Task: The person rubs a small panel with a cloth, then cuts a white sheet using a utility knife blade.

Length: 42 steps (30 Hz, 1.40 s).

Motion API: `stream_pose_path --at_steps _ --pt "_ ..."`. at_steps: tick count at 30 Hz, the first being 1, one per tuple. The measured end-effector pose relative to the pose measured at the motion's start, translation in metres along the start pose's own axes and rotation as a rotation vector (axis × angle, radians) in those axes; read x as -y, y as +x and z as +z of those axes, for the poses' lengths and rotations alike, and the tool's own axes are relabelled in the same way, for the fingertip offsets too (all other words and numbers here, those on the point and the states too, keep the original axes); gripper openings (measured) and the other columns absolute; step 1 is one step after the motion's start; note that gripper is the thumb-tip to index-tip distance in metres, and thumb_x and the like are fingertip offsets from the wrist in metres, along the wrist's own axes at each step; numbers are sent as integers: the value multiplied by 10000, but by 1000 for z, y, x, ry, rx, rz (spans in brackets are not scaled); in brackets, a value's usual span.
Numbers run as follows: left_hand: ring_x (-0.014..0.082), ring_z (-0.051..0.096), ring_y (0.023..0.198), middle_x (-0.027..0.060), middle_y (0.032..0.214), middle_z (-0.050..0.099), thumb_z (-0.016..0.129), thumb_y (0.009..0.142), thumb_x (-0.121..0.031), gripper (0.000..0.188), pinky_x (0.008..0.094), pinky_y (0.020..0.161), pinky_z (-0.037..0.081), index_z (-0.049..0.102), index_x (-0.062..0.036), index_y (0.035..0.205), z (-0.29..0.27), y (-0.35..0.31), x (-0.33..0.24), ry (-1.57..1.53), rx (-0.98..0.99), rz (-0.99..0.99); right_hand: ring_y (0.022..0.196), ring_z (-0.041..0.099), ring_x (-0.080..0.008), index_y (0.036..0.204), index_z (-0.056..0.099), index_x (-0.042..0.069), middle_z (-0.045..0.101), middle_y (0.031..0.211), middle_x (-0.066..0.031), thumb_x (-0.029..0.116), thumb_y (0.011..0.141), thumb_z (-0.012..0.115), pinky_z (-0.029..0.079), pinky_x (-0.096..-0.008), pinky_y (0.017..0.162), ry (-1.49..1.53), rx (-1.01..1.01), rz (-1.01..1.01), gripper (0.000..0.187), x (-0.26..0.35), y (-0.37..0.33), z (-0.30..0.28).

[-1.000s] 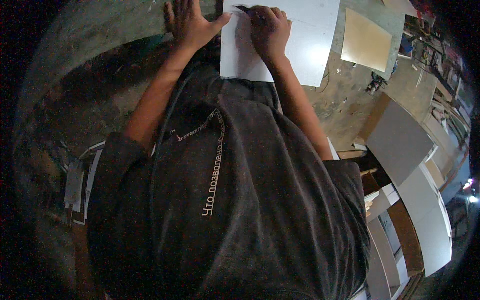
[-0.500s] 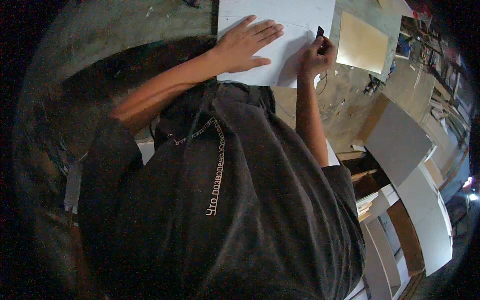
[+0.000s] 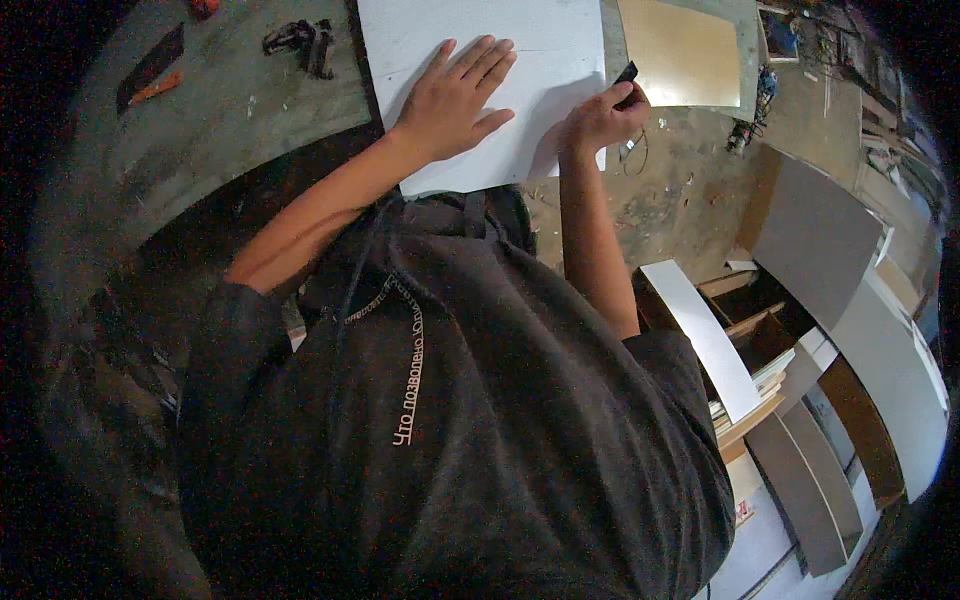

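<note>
Now: 1 white panel (image 3: 540, 60) at table (image 3: 230, 110) near edge; left hand (image 3: 455, 100), moved onto its middle, flat, fingers spread; right hand (image 3: 600, 115), shifted to its right edge, closed around dark cutter (image 3: 626, 73).

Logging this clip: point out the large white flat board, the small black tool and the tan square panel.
large white flat board (image 3: 545, 60): head view, bare upper surface.
small black tool (image 3: 626, 73): head view, tip protruding from the right hand.
tan square panel (image 3: 680, 50): head view, centre of its face.

White board (image 3: 540, 60) flat on bench, black tool (image 3: 626, 73) at edge.
</note>
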<state>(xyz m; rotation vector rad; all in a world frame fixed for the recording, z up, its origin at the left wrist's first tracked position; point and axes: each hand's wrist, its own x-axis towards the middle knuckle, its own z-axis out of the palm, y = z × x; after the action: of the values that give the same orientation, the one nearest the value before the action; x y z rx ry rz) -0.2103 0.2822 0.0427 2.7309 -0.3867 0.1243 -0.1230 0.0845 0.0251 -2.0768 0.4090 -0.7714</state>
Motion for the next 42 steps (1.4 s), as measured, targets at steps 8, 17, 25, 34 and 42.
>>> stream_pose_path --at_steps 8,17,25,34,42 --pt "207 273 1539 57 1662 316 502 1016 -401 691 489 1265 178 299 -99 1603 3 31 -11 29 118 204 931 618 -291 1091 600 -99 639 1048 -209 193 1035 509 489 -383 867 79 12 151 311 8 -4 -4" --pt "214 304 1528 36 1652 342 580 972 -429 708 494 1260 226 366 -126 1576 34 87 -28 26 27 284 909 599 -247 1130 576 -92 626 1033 -157 198 1049 495 494 -380 840 72 51 145 311 6 4 -6" --pt "259 271 1542 121 1653 321 545 990 -462 736 485 1277 195 346 -59 1573 31 35 -59 -5 302 593 766 585 -155 1129 601 -39 639 895 -83 236 1068 553 485 -323 689 110 208 289 286 -24 26 -46" --pt "261 236 1557 107 1679 270 466 1001 -571 792 487 1282 165 272 -109 1614 32 -38 -10 -271 372 675 936 677 -335 1027 726 42 718 997 -145 63 925 681 544 -408 808 -330 589 -607 113 -17 -4 -101" --pt "310 278 1538 108 1675 287 631 953 -388 795 511 1243 233 283 -121 1617 -34 -79 35 -101 151 59 911 670 -303 1136 726 38 716 1025 -118 -54 795 687 549 -402 779 4 995 -832 356 1 -82 -132"
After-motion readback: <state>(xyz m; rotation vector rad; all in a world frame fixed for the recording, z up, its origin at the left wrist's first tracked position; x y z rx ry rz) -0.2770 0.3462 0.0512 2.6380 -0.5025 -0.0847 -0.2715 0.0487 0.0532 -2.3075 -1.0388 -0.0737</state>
